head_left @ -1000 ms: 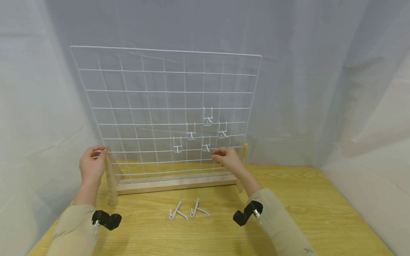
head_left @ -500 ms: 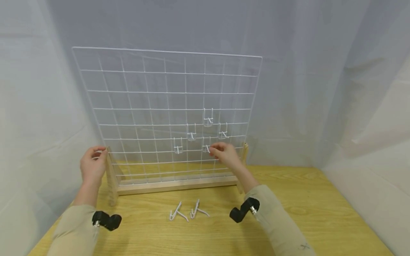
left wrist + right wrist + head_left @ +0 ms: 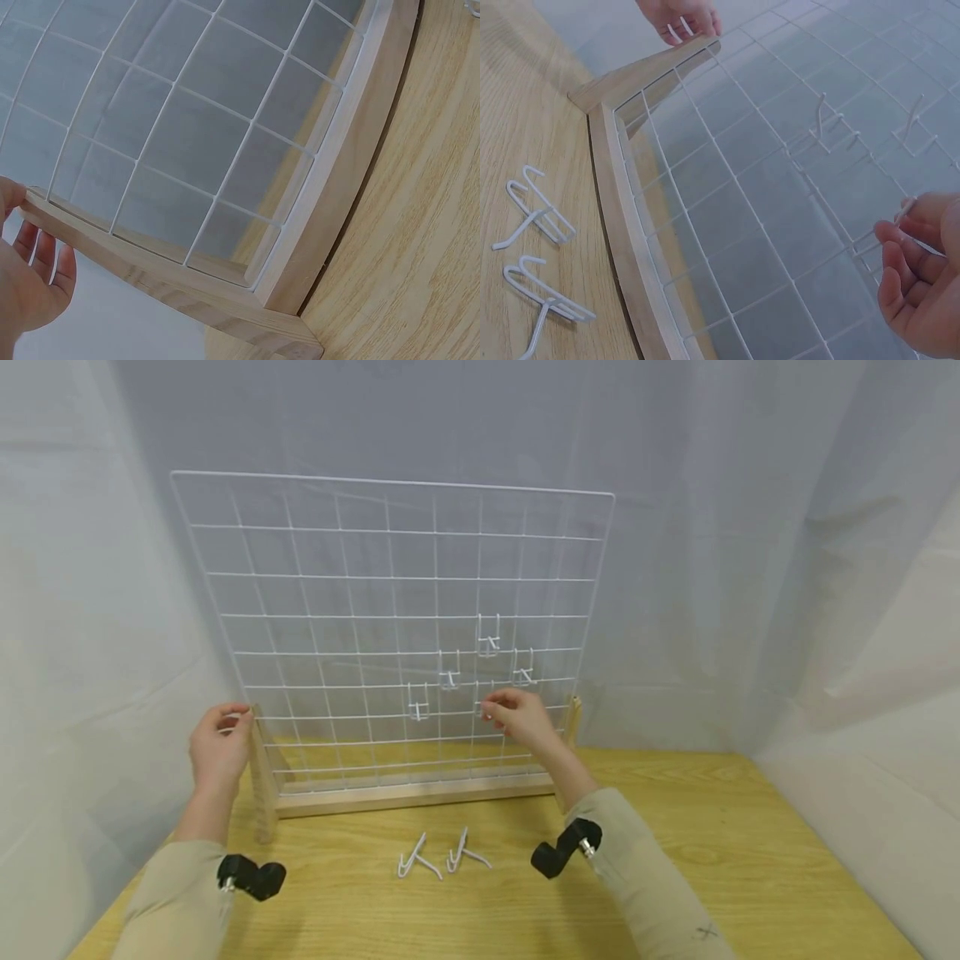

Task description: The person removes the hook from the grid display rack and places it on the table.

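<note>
A white wire grid panel (image 3: 346,577) stands upright in a wooden stand (image 3: 417,795). My left hand (image 3: 217,748) pinches the top of the stand's left side piece, thumb on one face and fingers on the other, as the left wrist view shows. With thumb and forefinger, my right hand (image 3: 523,720) pinches the prong of a white wire hook (image 3: 907,206) hanging on the grid; the hand covers much of it in the head view. Other white hooks hang around it: one on top (image 3: 489,643), one to the right (image 3: 522,675), and two to the left (image 3: 449,677).
Two loose white hooks (image 3: 418,857) lie side by side on the yellow wood-grain table (image 3: 720,843), in front of the stand. Pale plastic sheeting (image 3: 720,568) hangs behind and on both sides. A black camera mount sits on each wrist.
My right hand has moved slightly left and up from beside the lower right hook, and its fingertips have closed on the prong. The left hand has stayed at the stand.
</note>
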A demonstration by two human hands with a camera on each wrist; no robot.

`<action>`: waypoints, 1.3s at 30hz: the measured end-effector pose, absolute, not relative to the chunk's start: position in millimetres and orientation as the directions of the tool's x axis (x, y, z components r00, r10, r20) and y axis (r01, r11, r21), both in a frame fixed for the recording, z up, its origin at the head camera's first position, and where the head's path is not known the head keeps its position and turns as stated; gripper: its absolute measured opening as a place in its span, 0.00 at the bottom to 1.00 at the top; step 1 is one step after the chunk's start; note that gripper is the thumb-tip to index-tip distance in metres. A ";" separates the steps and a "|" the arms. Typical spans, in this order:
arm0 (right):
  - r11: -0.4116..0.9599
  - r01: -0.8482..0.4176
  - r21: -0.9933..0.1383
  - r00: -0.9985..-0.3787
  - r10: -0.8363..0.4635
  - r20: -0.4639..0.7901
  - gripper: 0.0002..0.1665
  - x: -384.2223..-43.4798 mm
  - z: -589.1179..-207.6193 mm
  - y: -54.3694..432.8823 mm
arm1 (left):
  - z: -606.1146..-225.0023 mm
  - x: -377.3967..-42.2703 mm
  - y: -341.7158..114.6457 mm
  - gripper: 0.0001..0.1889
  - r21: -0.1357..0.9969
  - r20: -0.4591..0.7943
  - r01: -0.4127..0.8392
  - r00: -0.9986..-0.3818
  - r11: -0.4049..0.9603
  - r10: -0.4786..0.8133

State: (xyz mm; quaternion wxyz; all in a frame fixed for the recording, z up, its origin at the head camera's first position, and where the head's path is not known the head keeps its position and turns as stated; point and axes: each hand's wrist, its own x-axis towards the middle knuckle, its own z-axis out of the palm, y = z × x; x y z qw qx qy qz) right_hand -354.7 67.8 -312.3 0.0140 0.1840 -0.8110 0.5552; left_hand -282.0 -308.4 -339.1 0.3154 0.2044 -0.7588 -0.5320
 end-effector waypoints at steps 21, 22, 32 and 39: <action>0.293 -0.277 -0.915 -0.943 -0.268 0.200 0.14 -353.7 -309.3 65.2 | -341.1 -282.4 -308.5 0.11 0.928 0.274 0.027 -0.724 0.371 -0.633; 0.290 -0.278 -0.916 -0.942 -0.267 0.202 0.14 -353.9 -309.5 65.1 | -340.9 -282.2 -308.4 0.11 0.929 0.274 0.028 -0.724 0.370 -0.633; 0.275 -0.288 -0.917 -0.940 -0.262 0.216 0.14 -355.1 -310.7 65.0 | -339.8 -281.2 -308.3 0.07 0.934 0.272 0.039 -0.723 0.355 -0.635; 0.265 -0.291 -0.919 -0.939 -0.264 0.221 0.14 -353.1 -308.4 65.0 | -340.0 -281.1 -308.1 0.05 0.935 0.274 0.045 -0.721 0.352 -0.636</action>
